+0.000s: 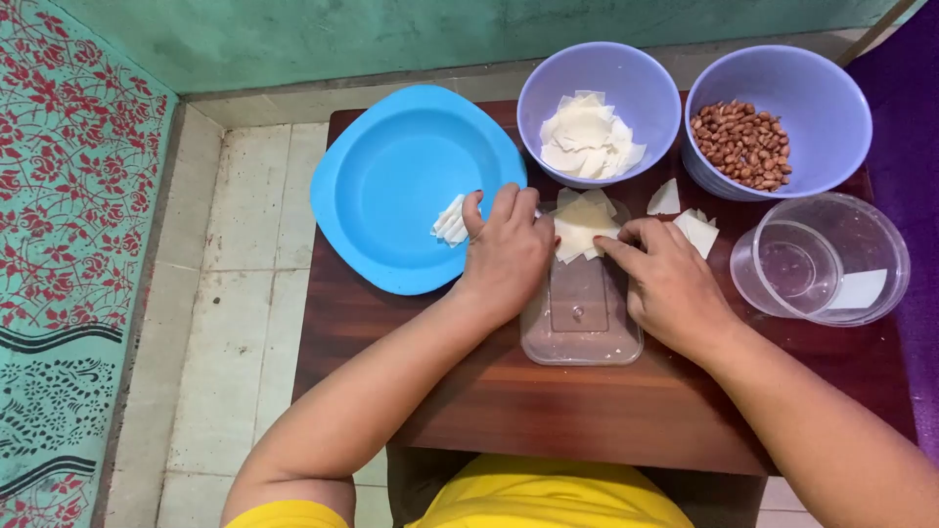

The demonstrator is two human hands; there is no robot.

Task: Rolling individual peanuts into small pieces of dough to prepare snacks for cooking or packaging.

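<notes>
Head view, work surface: a small dark brown wooden table [587,411], seen from above, with tiled floor at its left side.
Head view, left hand: the left hand [507,256] rests palm down with the fingers curled, at the edge of the blue plate [391,166]. The fingertips seem to press on something thin, but what is under them is hidden, so a grip cannot be told.
Head view, right hand: the right hand [670,284] lies palm down; its index finger and thumb pinch or press the near edge of the pastry squares [581,227].
Head view, pastry squares: a small stack of thin pale sheets, lying between the two hands on the far end of a clear plastic lid [581,318].
Head view, handling: the sheets look very light, soft and floppy, and probably they tear or stick together easily. The best hold is at a free corner or edge, with gentle fingertips, peeling one sheet at a time.
Head view, folded pieces: a few white folded pieces [451,223] lie on the blue plate, just beside the left thumb.
Head view, bowls: one lilac bowl [548,78] holds more pale sheets; the second lilac bowl [831,88] holds peanuts [741,144].
Head view, other things: loose sheets [696,231] lie near the right hand, and a clear round container [831,254] stands at the right edge.
</notes>
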